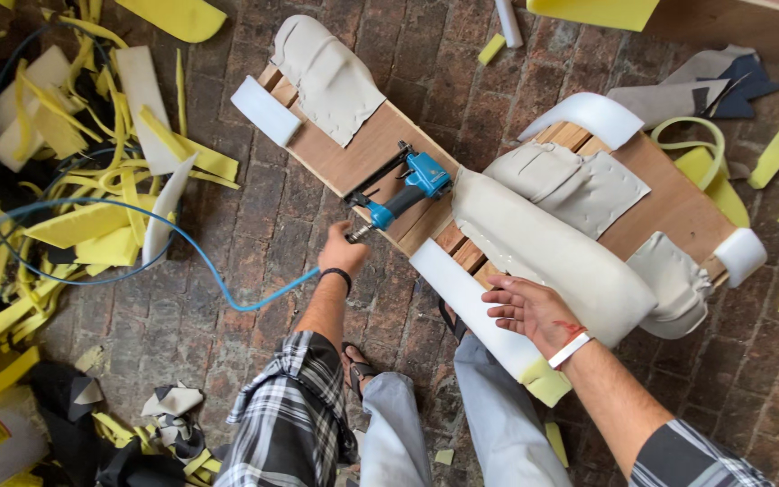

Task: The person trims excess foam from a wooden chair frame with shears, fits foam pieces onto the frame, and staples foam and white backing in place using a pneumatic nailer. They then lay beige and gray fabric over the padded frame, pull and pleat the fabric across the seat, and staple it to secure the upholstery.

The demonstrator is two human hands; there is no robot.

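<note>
A wooden chair frame (350, 160) lies on the brick floor, partly wrapped in beige fabric (547, 248) and white foam (458, 287). A blue pneumatic staple gun (413, 186) rests on the bare wood in the middle of the frame. My left hand (343, 256) is curled round the end of the blue air hose (259, 303), right at the fitting under the gun's handle. My right hand (526, 308) is empty with its fingers spread. It hovers just above the white foam edge, next to the beige padded roll.
A heap of yellow and white foam offcuts (92, 180) covers the floor at the left, with the hose looping through it. Fabric scraps (714, 86) lie at the upper right and dark scraps at the lower left. My sandalled feet (359, 368) stand close to the frame.
</note>
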